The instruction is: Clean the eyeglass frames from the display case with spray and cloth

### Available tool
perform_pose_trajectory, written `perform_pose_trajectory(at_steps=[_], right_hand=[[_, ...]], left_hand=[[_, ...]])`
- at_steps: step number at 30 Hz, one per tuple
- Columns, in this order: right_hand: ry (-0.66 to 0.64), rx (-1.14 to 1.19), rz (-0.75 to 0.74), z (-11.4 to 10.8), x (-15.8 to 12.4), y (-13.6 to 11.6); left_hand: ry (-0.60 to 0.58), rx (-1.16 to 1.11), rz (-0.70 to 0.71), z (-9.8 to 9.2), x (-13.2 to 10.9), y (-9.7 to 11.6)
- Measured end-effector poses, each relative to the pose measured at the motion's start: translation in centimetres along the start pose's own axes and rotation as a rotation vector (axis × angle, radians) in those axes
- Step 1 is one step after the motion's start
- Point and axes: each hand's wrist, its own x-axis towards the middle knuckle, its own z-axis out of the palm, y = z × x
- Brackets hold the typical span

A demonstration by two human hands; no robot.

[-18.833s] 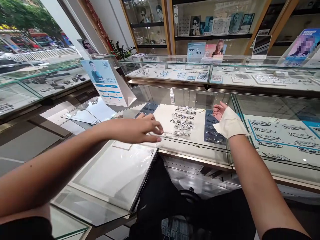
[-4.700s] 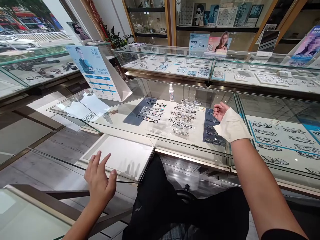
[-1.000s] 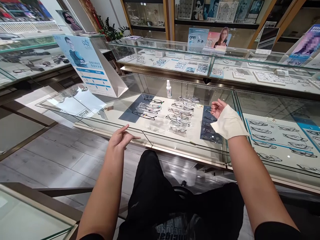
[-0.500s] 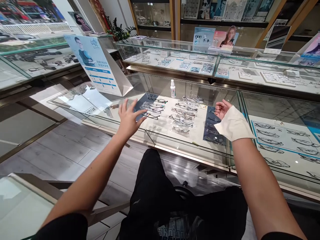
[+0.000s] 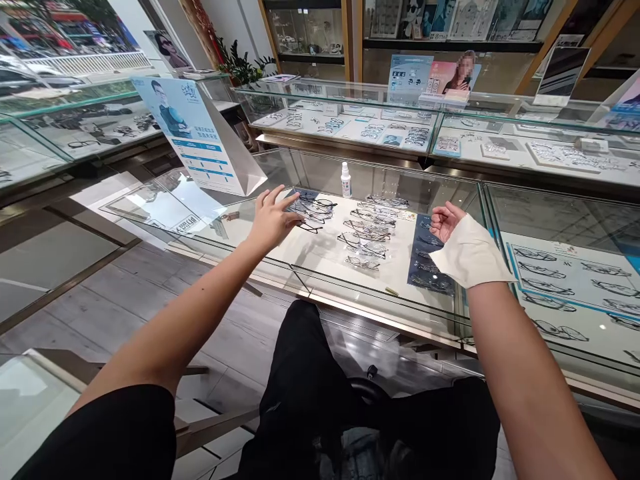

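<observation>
Many eyeglasses [image 5: 367, 247] lie in the showcase [image 5: 345, 288], right hand [image 5: 456, 235] loosely curled and unladen, grip of the left hand [image 5: 271, 220] unclear

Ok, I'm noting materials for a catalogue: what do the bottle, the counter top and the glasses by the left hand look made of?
The bottle looks like smooth plastic: even white body, printed marks. The counter top seems glossy clear glass: see-through, with reflections. The glasses by the left hand have thin, dark frames; metal or plastic, I can't tell.
</observation>
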Motion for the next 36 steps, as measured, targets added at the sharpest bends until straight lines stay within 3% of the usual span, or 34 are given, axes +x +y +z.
perform_pose_trajectory(at_steps=[15, 27, 36], right_hand=[[-0.017, 0.175, -0.01, 1.9, -2.0, -0.4], [0.005, 0.214, 0.006, 3.0, -2.4, -0.7], [0.012, 0.185, -0.016, 2.7, -2.5, -0.5]], left_hand=[[0.036, -0.113, -0.023, 2.2, 3.3, 0.3], [0.162, -0.175, -0.108, 3.1, 2.1, 0.4], [0.087, -0.181, -0.155, 2.5, 1.8, 1.3]])
